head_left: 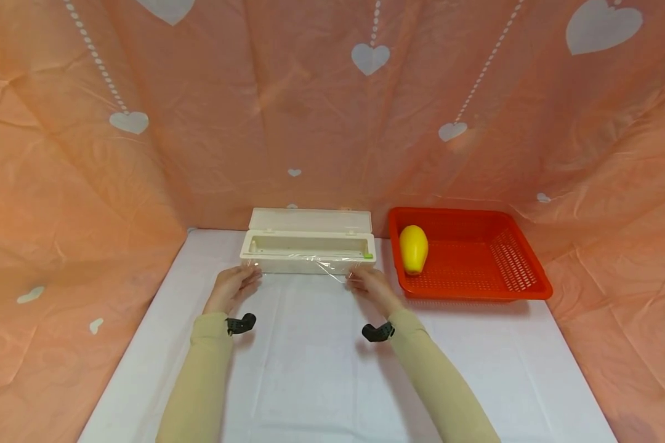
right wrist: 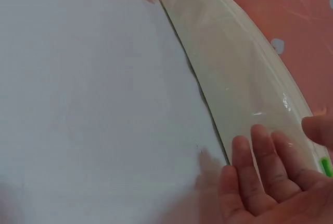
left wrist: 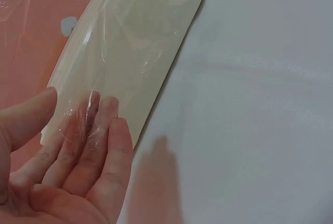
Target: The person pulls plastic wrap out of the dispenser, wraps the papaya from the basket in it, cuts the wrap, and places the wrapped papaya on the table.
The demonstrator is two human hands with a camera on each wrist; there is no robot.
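Note:
A white cling film dispenser stands at the back of the table, its lid raised, with a green slide cutter at its right end. Clear cling film hangs over the front wall. At the front left corner is my left hand; in the left wrist view film lies wrinkled over its fingertips, the thumb apart from them. My right hand is at the front right corner, where film edges show by its fingers. Its fingers are nearly straight and the thumb stands apart in the right wrist view.
A red plastic basket with perforated walls stands right of the dispenser. Inside its left end lies a yellow, papaya-shaped fruit. A white cloth covers the table. An orange curtain with hearts hangs behind and at both sides.

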